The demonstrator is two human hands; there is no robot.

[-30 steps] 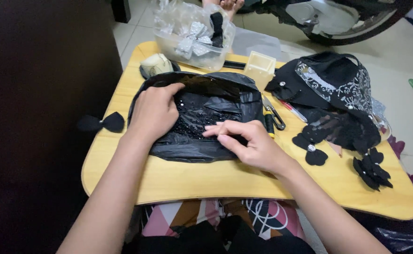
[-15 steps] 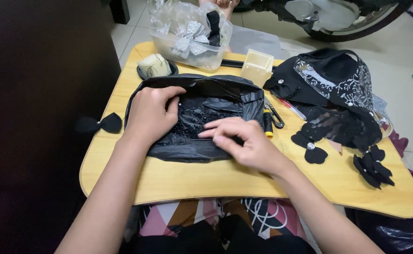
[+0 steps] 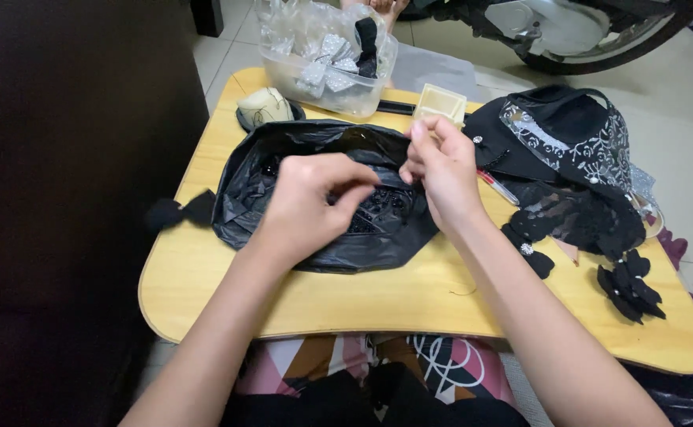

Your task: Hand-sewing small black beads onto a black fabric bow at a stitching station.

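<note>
Black plastic bag (image 3: 323,213) lies mid-tray on wooden lap table (image 3: 410,296), mouth spread for access. Left hand (image 3: 311,205) fingers pinched over bag's contents; right hand (image 3: 441,170) pinches rim, lifting it open. Grip contents: can't tell.

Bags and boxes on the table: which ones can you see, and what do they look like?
Black plastic bag: table middle, crumpled, shiny, under both hands.
Clear plastic tub: far edge, rectangular, holding silvery and black bows.
Small cream box: right of the tub, square, open.
No labels, signs or screens show.
</note>
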